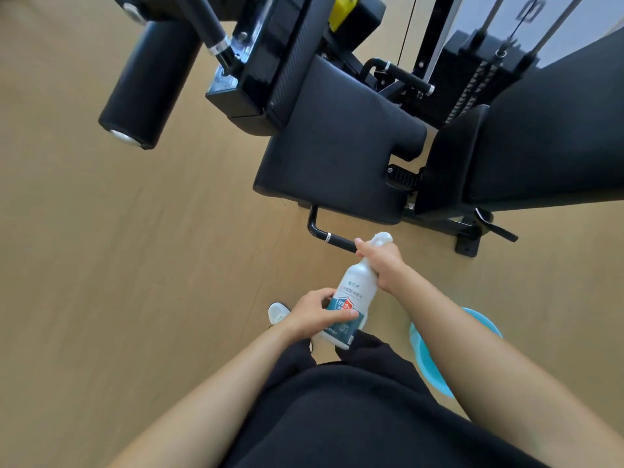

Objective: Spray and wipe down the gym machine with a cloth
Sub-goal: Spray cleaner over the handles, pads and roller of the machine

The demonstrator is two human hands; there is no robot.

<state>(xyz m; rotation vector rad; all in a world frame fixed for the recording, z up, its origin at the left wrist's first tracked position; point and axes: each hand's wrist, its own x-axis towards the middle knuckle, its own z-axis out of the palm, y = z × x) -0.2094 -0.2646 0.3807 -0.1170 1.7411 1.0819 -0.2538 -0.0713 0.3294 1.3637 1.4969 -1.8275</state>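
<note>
- A black foam roller pad (pixel 148 86) of the gym machine (pixel 277 72) hangs well above and to the left of the left hand, its chrome end cap facing down.
- A white shoe (pixel 278 312) shows on the tan floor (pixel 101 265) just to the left of the left hand.
- The left hand (pixel 314 314) grips the lower body of the spray bottle, fingers curled round the label and thumb laid across its front.
- The spray bottle (pixel 354 292) sits between the two hands, tilted with its head pointing up and to the right. It is white plastic with a teal label, a red-and-white shield reading "99.9" and small print too fine to read.
- The right hand (pixel 383 265) is wrapped round the bottle's neck just under the white trigger head.
- A black grab handle (pixel 332 238) with a chrome ring lies just beyond the right hand's fingers. The padded black seat (pixel 337 146) is above it.
- A light blue basin (pixel 435 359) rests on the floor under the right forearm.
- The black back pad (pixel 557 140) stands well up and to the right of the right hand.
</note>
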